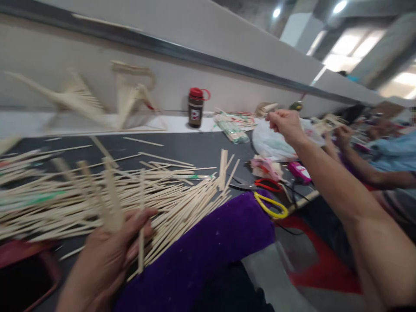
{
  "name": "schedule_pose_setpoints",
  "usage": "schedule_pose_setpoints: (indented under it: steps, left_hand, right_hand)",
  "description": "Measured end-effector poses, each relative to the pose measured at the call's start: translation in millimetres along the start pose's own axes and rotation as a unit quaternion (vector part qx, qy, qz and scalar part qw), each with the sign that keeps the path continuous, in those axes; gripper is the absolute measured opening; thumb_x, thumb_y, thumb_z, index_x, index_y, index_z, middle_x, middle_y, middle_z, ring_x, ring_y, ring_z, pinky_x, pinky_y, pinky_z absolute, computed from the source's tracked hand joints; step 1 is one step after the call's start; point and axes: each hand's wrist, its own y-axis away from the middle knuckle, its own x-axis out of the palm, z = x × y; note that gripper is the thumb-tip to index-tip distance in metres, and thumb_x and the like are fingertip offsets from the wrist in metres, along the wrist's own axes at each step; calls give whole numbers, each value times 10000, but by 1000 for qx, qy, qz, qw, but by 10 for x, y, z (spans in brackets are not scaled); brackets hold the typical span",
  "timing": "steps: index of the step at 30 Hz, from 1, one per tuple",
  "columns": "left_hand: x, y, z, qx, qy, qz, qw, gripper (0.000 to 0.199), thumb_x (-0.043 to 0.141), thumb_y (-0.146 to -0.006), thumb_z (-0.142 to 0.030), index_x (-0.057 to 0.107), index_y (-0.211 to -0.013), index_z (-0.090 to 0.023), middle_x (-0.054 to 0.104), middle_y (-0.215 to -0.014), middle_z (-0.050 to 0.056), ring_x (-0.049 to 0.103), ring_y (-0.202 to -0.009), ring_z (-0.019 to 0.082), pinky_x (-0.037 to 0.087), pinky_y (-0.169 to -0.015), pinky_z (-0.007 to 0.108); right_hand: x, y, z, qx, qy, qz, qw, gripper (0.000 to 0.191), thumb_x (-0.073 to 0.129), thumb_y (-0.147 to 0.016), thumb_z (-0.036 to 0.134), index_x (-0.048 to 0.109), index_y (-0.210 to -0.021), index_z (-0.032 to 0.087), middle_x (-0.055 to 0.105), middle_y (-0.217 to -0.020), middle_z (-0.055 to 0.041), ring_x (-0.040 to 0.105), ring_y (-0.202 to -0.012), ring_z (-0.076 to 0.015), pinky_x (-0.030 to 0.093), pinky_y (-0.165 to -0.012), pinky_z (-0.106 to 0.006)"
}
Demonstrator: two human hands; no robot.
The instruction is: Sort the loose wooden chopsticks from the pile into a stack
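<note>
My left hand (108,253) is closed around a few blurred, pale wooden sticks (112,201) that point upward. One thin stick (141,225) stands upright at its fingertips. Behind and beside this hand, a wide heap of loose wooden sticks (185,201) covers the table (208,145). My right hand (287,123) is raised out to the right, above a white plastic bag (271,145). Its fingers are pinched together, and whatever may be between them is too small to make out.
Purple cloth (208,242) lies along the table's near edge. Scissors with red handles (268,185) and a yellow-handled tool (271,208) rest at its right end. A red-capped bottle (195,108) and stick-built models (133,97) stand at the back. Co-workers (390,156) sit at right.
</note>
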Motion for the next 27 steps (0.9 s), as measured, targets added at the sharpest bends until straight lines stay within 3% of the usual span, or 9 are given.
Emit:
schedule_pose_setpoints:
  steps: [2, 4, 6, 8, 11, 15, 21, 24, 27]
  left_hand:
    - [47, 37, -33, 22, 45, 21, 999, 348, 819, -616, -416, 678, -765, -135, 532, -507, -39, 289, -333, -13, 176, -329, 102]
    - [53, 43, -44, 55, 62, 10, 996, 343, 797, -645, -424, 682, -762, -123, 521, -497, -40, 287, -323, -13, 176, -332, 111]
    - [29, 40, -34, 71, 64, 7, 995, 328, 793, -656, -410, 668, -724, -115, 502, -475, -43, 288, -321, -11, 166, -332, 113]
    - [-7, 38, -19, 82, 71, 5, 994, 374, 775, -676, -439, 604, -604, -115, 397, -376, -63, 266, -304, -3, 160, -330, 118]
    - [-48, 43, -14, 91, 112, 1, 989, 428, 724, -718, -507, 565, -584, -133, 323, -324, -77, 241, -284, 9, 153, -321, 131]
    - [-46, 82, -43, 101, 168, -2, 981, 386, 740, -706, -493, 612, -673, -130, 476, -435, -52, 274, -300, -2, 157, -318, 133]
    - [-27, 164, -54, 98, 158, 3, 982, 284, 775, -676, -378, 678, -756, -124, 563, -561, -28, 318, -325, -17, 153, -336, 129]
    - [-76, 224, 4, 87, 143, -2, 986, 276, 766, -680, -379, 671, -714, -123, 557, -534, -20, 315, -327, -15, 147, -353, 132]
    - [-165, 312, 91, 57, 133, -16, 989, 300, 765, -659, -408, 658, -685, -129, 534, -489, -19, 278, -314, -5, 127, -355, 147]
  right_hand:
    - [526, 478, 576, -30, -123, 210, 970, 236, 589, -788, 323, 705, -824, 121, 624, -619, -10, 490, -485, -69, 395, -483, -195]
    - [941, 983, 1111, -57, -213, 403, 888, 229, 615, -789, 319, 712, -890, 138, 654, -684, -14, 537, -540, -75, 426, -516, -198]
    - [1242, 1369, 1532, -76, -281, 520, 803, 232, 606, -811, 320, 709, -929, 148, 657, -729, -11, 551, -574, -77, 441, -538, -205]
    - [1456, 1573, 1809, -104, -333, 561, 750, 199, 605, -820, 315, 706, -865, 150, 648, -738, -3, 549, -605, -79, 447, -564, -213]
    - [1641, 1637, 2005, -99, -393, 541, 737, 126, 657, -781, 273, 689, -799, 152, 647, -755, 0, 582, -686, -95, 466, -648, -238]
    - [1707, 1585, 2132, -5, -454, 571, 684, 148, 656, -785, 304, 636, -793, 158, 606, -642, 24, 561, -583, -90, 463, -593, -246]
    - [1830, 1011, 2354, -27, -445, 419, 791, 253, 627, -836, 413, 559, -792, 174, 503, -578, 53, 429, -477, -45, 277, -414, -168]
    - [2118, 533, 2350, -91, -408, 302, 857, 275, 551, -889, 448, 537, -840, 178, 546, -660, 24, 486, -540, -56, 320, -444, -168]
    - [2570, 188, 2244, -193, -248, 216, 925, 172, 519, -917, 330, 557, -887, 165, 590, -745, -13, 551, -644, -96, 412, -557, -208]
